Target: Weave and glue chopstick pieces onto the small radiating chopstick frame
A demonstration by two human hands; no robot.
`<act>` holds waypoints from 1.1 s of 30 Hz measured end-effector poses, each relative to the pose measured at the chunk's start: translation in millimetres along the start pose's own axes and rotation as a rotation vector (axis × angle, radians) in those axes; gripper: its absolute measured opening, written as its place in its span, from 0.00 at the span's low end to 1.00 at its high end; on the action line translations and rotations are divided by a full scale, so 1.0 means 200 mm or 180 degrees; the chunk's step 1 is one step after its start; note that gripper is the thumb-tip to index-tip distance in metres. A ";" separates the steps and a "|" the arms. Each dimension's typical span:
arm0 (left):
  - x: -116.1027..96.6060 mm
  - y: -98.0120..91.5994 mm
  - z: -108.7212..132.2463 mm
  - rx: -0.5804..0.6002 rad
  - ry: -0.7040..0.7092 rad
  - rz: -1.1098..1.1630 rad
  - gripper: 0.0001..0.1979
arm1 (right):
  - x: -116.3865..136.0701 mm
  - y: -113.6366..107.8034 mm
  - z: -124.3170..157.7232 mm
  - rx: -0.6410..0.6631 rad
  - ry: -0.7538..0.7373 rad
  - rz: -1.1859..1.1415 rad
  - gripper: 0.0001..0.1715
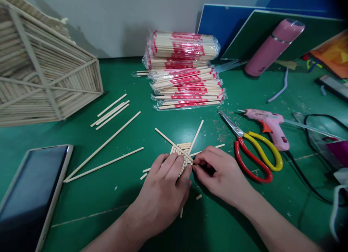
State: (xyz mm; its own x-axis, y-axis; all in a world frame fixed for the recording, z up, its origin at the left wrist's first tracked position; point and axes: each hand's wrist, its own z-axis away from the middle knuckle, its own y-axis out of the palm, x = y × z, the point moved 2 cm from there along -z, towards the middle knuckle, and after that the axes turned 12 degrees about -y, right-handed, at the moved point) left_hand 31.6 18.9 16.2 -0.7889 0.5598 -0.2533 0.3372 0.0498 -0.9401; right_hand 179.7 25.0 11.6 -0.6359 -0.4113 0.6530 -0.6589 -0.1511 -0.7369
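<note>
A small structure of crossed wooden sticks (185, 147) lies on the green table. My left hand (167, 185) rests over its lower left part, fingers bent and pressed on the sticks. My right hand (220, 170) pinches the lower right end of a diagonal stick (166, 136) that crosses the top of the structure. Other stick ends stick out around both hands. The underside of the structure is hidden. A tiny cut piece of stick (199, 197) lies below the hands.
Scissors (239, 132) and a pink glue gun (268, 125) lie right. Wrapped chopstick packs (187, 78) stand behind. Loose sticks (103, 147) and a phone (32, 194) are left, below a large stick-built piece (46, 74). A pink bottle (274, 47) leans at the back right.
</note>
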 end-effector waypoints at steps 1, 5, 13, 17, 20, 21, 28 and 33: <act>0.00 0.00 0.00 -0.0006 0.0012 0.0003 0.12 | 0.00 0.00 0.00 -0.0004 0.0000 -0.0016 0.04; 0.00 0.00 0.00 0.0039 0.0018 -0.0009 0.14 | 0.00 0.00 0.00 0.0114 -0.0145 -0.0160 0.07; -0.01 0.00 0.03 0.0299 -0.0189 -0.0018 0.12 | 0.01 -0.01 0.02 0.0235 -0.0287 -0.0391 0.06; -0.02 -0.01 0.03 -0.0057 -0.0270 -0.0058 0.08 | 0.00 -0.07 0.03 -0.0499 -0.0321 -0.0591 0.05; -0.03 0.00 0.01 -0.0349 -0.0312 -0.0121 0.08 | -0.03 -0.17 0.05 -0.1197 -0.0131 -0.0171 0.04; -0.03 0.00 0.01 -0.0400 -0.0333 -0.0151 0.08 | -0.06 -0.21 0.07 -0.1422 0.0017 0.0032 0.04; -0.09 0.02 -0.06 -0.0052 -0.0366 -0.0648 0.08 | -0.39 -0.53 0.28 -0.1866 0.1352 0.1506 0.15; -0.14 -0.01 -0.06 0.0306 -0.0455 -0.0677 0.08 | -0.59 -0.61 0.33 -0.1440 0.1808 0.1678 0.21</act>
State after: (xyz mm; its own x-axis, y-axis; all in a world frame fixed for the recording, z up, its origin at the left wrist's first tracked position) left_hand 58.0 12.9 27.6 -0.9036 0.4224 -0.0710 0.1112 0.0712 -0.9912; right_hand 362.1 31.8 13.8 -0.9245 0.1978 0.3260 -0.2442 0.3495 -0.9045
